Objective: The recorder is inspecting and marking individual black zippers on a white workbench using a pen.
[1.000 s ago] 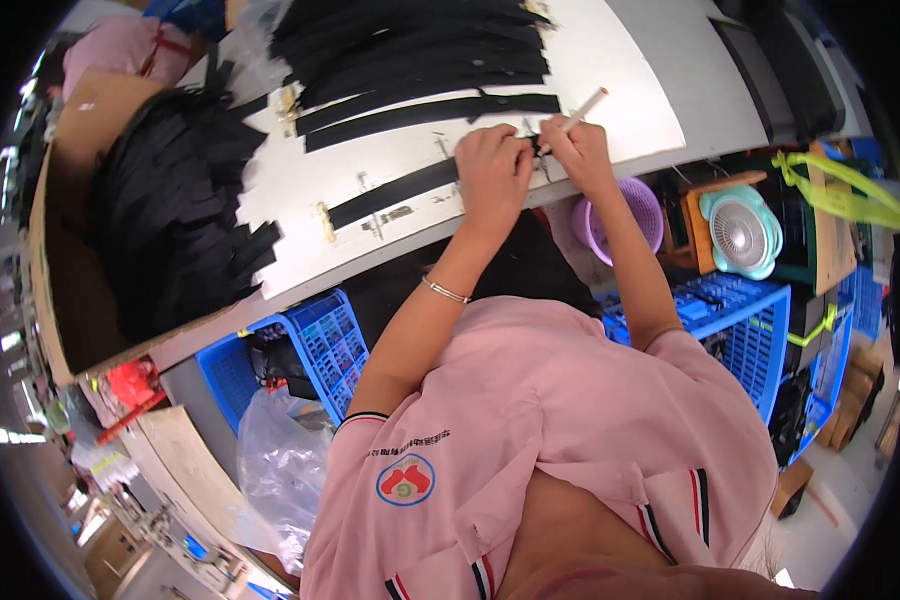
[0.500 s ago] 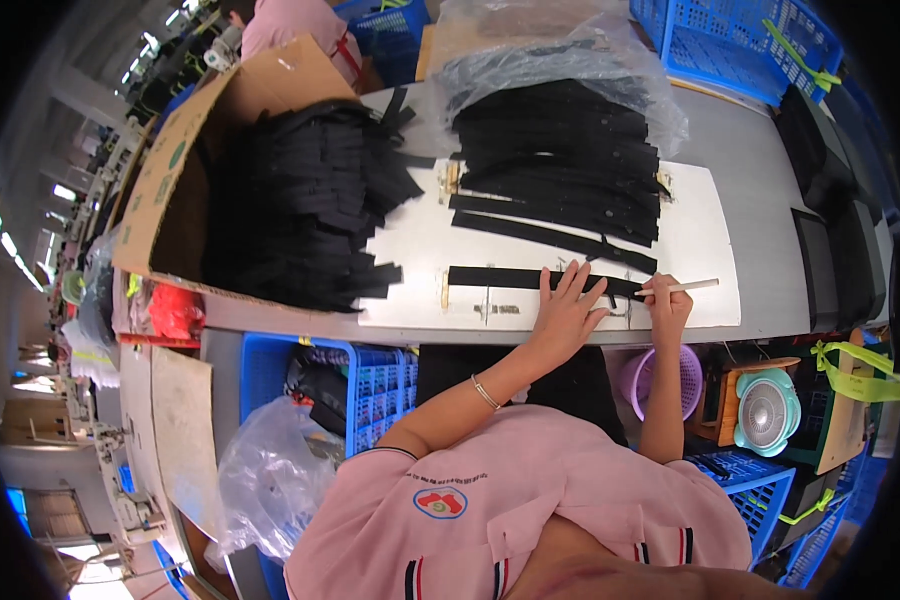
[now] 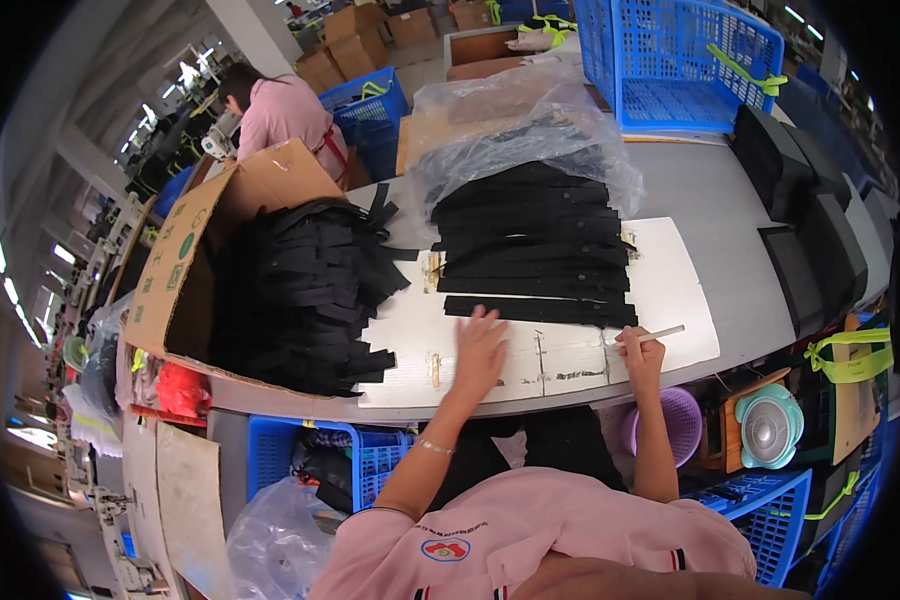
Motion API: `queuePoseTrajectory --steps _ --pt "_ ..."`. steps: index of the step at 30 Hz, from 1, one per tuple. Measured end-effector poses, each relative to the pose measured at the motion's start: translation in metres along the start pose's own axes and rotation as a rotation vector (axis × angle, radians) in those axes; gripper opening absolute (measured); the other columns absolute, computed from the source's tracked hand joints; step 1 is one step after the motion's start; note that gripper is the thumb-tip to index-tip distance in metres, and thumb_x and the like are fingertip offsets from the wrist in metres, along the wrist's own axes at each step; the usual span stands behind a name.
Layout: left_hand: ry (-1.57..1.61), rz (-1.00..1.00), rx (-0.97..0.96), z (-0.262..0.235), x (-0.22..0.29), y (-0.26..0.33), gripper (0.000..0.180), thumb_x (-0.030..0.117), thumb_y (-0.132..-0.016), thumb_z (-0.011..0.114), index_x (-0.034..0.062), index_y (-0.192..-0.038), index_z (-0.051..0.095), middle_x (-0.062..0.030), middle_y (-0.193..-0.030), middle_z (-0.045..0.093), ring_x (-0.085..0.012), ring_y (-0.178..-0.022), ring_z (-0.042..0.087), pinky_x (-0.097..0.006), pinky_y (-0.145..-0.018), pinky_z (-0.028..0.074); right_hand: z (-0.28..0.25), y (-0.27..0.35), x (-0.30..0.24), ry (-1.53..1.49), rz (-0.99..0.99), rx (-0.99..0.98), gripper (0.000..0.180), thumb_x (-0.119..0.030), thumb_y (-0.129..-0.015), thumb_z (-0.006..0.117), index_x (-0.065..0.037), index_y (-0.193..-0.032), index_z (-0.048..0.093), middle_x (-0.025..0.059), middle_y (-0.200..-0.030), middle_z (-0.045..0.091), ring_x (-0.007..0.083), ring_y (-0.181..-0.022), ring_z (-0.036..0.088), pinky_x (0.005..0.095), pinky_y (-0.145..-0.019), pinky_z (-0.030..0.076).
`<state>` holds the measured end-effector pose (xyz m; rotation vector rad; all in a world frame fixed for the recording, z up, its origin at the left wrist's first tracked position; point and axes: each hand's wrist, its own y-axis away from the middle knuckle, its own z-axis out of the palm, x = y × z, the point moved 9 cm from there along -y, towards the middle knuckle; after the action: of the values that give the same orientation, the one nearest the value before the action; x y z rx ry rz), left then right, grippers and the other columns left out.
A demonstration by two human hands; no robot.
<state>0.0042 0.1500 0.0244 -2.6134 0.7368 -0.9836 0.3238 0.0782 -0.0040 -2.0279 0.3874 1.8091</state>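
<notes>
A slim white pen-like stick (image 3: 674,332) is pinched in my right hand (image 3: 641,358), above the right part of the white board (image 3: 660,270). My left hand (image 3: 481,352) holds nothing, fingers spread, over the board just below the left end of the nearest black strip (image 3: 530,308). That strip lies flat along the near edge of a pile of black strips (image 3: 525,235). Dark ruled lines and smudges mark the bare board between my hands. To the left, many more black strips (image 3: 300,280) spill out of a cardboard box (image 3: 170,285).
Clear plastic sheeting (image 3: 510,110) covers the pile's far end. Black box-like pieces (image 3: 815,240) stand at the table's right, with a blue crate (image 3: 680,75) behind. Below the edge are a blue basket (image 3: 380,465), purple basket (image 3: 668,425) and teal fan (image 3: 768,425). A person (image 3: 288,125) works far left.
The strip beneath my hands now lies against the near side of the pile. My left hand has let go and moved left; my right keeps the white stick. The view has tilted up.
</notes>
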Motion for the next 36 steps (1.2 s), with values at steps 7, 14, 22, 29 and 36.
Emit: queuePoseTrajectory --steps 7,14,22,29,36 --pt "-0.548 -0.333 0.161 -0.129 -0.118 0.091 0.065 -0.011 -0.076 0.056 0.0083 -0.137 0.061 -0.0176 -0.148 0.052 -0.0403 -0.149 0.035 -0.063 -0.124 0.012 0.002 -0.004 -0.001 0.02 -0.028 0.007 0.031 -0.017 -0.103 0.063 0.004 -0.08 0.071 0.0024 -0.069 0.065 0.0063 -0.063 0.055 0.0246 -0.058 0.042" --pt "-0.714 -0.457 0.126 -0.161 -0.157 0.101 0.065 -0.009 -0.08 0.06 0.0134 -0.141 0.059 -0.012 -0.146 0.057 -0.0366 -0.147 0.039 -0.059 -0.124 0.017 0.003 -0.004 0.0 0.034 0.026 0.01 0.031 -0.016 -0.102 0.064 0.005 -0.08 0.071 0.0028 -0.07 0.065 0.0063 -0.062 0.055 0.0249 -0.058 0.043" --pt "-0.611 -0.398 0.263 -0.185 -0.15 0.085 0.041 -0.003 -0.084 0.065 0.0115 -0.122 0.071 -0.0067 -0.12 0.071 -0.0272 -0.119 0.061 -0.044 -0.106 0.044 0.0 0.005 -0.002 0.039 0.019 0.024 0.03 -0.017 -0.102 0.064 0.003 -0.082 0.072 0.002 -0.066 0.064 0.0065 -0.061 0.055 0.0244 -0.057 0.043" --pt "-0.544 -0.259 0.382 -0.152 -0.097 0.055 0.042 -0.003 -0.084 0.062 0.01 -0.123 0.069 -0.0064 -0.116 0.072 -0.0281 -0.112 0.065 -0.042 -0.099 0.047 0.004 -0.002 -0.009 0.133 -0.003 0.009 0.033 -0.023 -0.104 0.063 0.001 -0.084 0.072 -0.0008 -0.063 0.057 0.0047 -0.057 0.049 0.0233 -0.053 0.037" --pt "-0.358 -0.136 0.265 -0.079 -0.035 0.045 0.054 -0.008 -0.076 0.063 0.0112 -0.126 0.068 -0.0062 -0.122 0.068 -0.0296 -0.117 0.059 -0.043 -0.102 0.045 0.001 -0.006 -0.005 0.075 -0.023 0.021 0.031 -0.026 -0.103 0.066 0.0 -0.088 0.074 -0.0012 -0.065 0.06 0.0024 -0.053 0.045 0.02 -0.048 0.032"
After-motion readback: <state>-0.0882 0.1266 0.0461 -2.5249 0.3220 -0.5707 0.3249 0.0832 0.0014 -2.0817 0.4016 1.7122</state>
